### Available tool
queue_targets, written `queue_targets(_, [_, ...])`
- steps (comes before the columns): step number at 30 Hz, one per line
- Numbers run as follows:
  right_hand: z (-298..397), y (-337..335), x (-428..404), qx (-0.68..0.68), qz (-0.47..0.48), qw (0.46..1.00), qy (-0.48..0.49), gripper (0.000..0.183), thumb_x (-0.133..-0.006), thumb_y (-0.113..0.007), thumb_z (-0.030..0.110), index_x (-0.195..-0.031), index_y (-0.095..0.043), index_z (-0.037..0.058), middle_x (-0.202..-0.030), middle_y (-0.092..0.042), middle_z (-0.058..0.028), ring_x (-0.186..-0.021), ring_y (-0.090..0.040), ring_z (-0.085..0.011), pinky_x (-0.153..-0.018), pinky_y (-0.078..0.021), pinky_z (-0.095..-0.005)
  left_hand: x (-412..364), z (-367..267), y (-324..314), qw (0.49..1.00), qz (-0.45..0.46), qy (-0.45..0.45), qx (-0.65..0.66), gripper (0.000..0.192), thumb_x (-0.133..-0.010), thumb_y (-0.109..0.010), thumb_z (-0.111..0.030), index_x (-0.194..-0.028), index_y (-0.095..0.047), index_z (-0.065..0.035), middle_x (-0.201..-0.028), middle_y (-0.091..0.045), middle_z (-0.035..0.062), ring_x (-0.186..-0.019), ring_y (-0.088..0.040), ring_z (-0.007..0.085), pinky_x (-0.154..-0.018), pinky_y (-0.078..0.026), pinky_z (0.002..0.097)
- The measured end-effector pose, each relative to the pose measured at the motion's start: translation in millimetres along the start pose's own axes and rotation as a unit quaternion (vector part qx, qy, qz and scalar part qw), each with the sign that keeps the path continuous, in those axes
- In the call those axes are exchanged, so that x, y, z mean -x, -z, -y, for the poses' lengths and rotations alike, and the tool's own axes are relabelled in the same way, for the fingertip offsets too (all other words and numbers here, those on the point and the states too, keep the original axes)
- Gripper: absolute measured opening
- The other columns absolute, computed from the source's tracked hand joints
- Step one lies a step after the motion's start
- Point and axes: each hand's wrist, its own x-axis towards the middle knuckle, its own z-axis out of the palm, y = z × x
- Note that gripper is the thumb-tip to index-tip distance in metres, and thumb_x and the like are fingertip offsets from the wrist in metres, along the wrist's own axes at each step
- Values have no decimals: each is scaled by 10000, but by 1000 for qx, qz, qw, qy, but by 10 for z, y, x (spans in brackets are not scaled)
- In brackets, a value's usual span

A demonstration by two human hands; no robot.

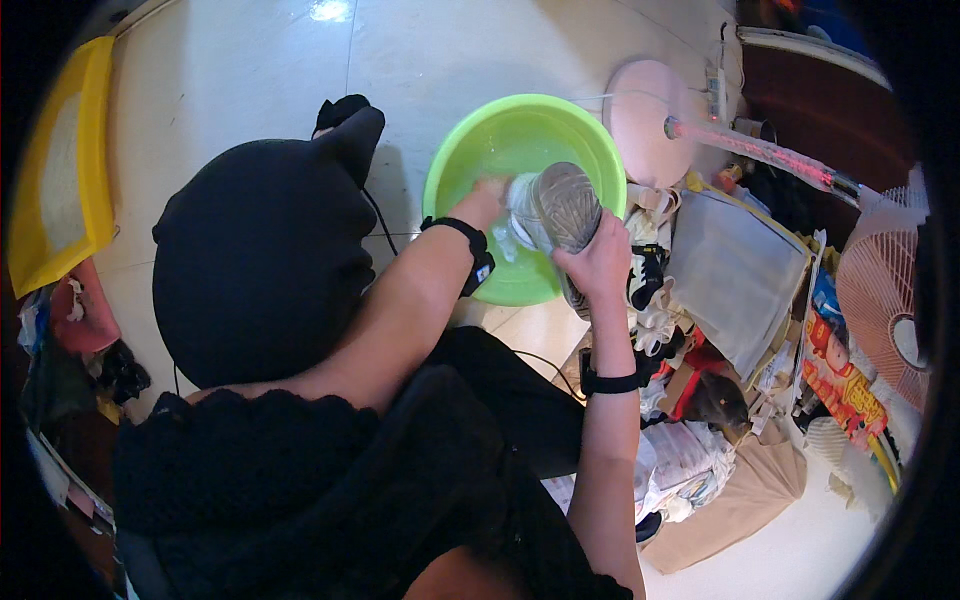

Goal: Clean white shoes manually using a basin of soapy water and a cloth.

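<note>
A green plastic basin stands on the tiled floor in front of me, with some water in it. My right hand grips a shoe by its side, the grey patterned sole facing up, tilted over the basin's near right rim. The shoe's upper looks white. My left hand is inside the basin beside the white upper; its fingers are mostly hidden, and I cannot tell whether it holds something. A whitish, translucent bit lies just below the shoe, within the basin. Both wrists wear black bands.
A pink round fan base adjoins the basin, its lit pole reaching to a pink fan grille. Several shoes, a translucent storage box and bags crowd the right. A brown bag lies lower right; a yellow-framed panel stands left.
</note>
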Motion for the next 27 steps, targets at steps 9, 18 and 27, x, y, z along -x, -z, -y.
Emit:
queue_targets(9, [-97,51,11,50,-33,998,18,766,-495,-744,297,-1136,-452,-3,-993,-549,-169,-914,-525,-344,-811,-447,-425,556,-590,-167,968,132,-29,213,260,-820,-615,-262,-868,-659,-10,-891,-667,166,-764,-635,266,-671,-502,365])
queue_targets(18, [-40,43,13,69,-21,997,25,771,-489,-749,304,-1138,-452,12,-966,-536,-137,-905,-523,-318,-790,-446,-416,845,-828,43,904,-80,-317,-275,227,-818,-525,-242,-943,-565,-57,-821,-641,218,-781,-633,382,-659,-497,446])
queue_targets(27, [-2,47,-20,63,-21,998,14,733,-489,-756,302,-1092,-457,12,-969,-542,-138,-917,-523,-319,-795,-451,-412,863,-924,174,874,-83,-299,-373,261,-821,-534,-326,-986,-539,-124,-806,-654,166,-775,-646,340,-640,-502,439])
